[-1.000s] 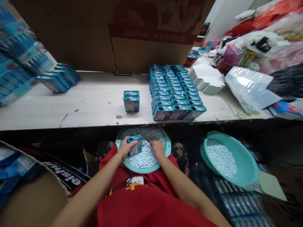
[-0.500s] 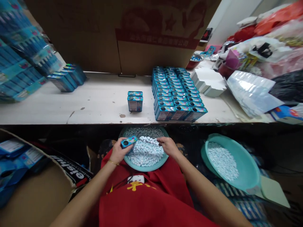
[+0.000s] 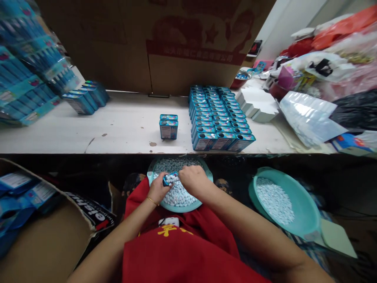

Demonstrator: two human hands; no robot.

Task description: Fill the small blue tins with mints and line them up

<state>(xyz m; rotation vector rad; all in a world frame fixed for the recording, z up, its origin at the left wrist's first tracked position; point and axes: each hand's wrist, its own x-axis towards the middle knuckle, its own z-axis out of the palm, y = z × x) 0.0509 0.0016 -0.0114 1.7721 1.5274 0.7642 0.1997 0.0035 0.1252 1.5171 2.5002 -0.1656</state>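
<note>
My left hand (image 3: 158,192) grips a small blue box (image 3: 166,181) over a green basin of white pellets. White pellets (image 3: 172,178) are heaped across the box's top, covering its dark round hole. Just to the right, my right hand (image 3: 192,179) is closed, knuckles up, close against the pellets on the box. What its fingers hold is hidden from this side. Beneath both hands, the green basin (image 3: 209,175) rests on my lap, its pale sweet-like pellets spread up to the far rim.
Rows of blue boxes (image 3: 222,139) stand on the white table (image 3: 126,133), with two more boxes (image 3: 169,129) left of them. A second green basin (image 3: 306,212) of pellets is at the right. A large carton (image 3: 123,47) rises behind; an open carton (image 3: 55,236) stands lower left.
My right hand has moved left and up from the basin's right side to the box. Pellets now cover the box's top. My left hand has shifted slightly right with the box.
</note>
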